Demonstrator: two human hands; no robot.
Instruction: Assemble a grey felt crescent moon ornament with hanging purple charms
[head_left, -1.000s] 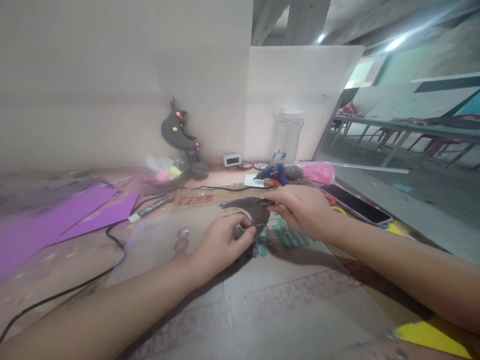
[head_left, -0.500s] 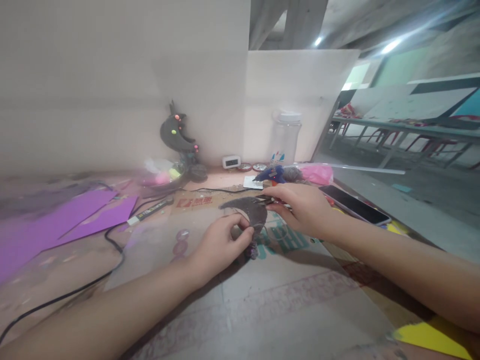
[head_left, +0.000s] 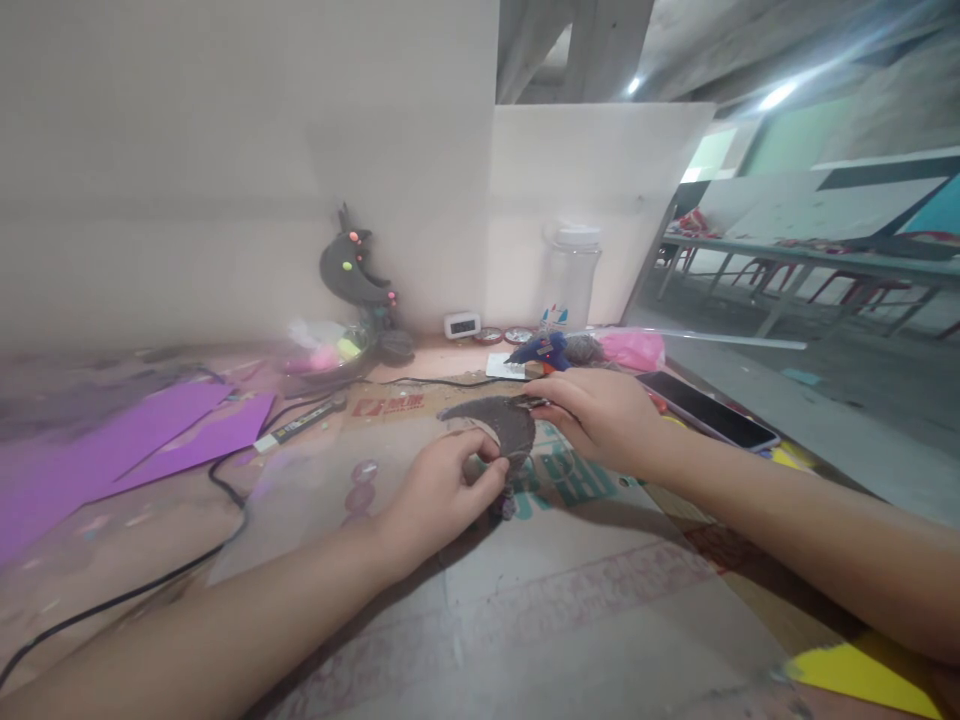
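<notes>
Both my hands are on the dark grey crescent (head_left: 514, 425), mid-tabletop (head_left: 142, 525), toward the far edge.
I have the left hand (head_left: 439, 485) pinching the crescent's lower part, thumb and forefinger together. My right hand (head_left: 611, 415) has its fingertips clamped on a thin dark tool (head_left: 537, 402) at the crescent's upper right; I can't tell what kind. A blue glue gun (head_left: 541, 350) lies near the tabletop's far edge, a phone (head_left: 709, 410) along its right edge, and purple paper (head_left: 150, 430) toward its left.
</notes>
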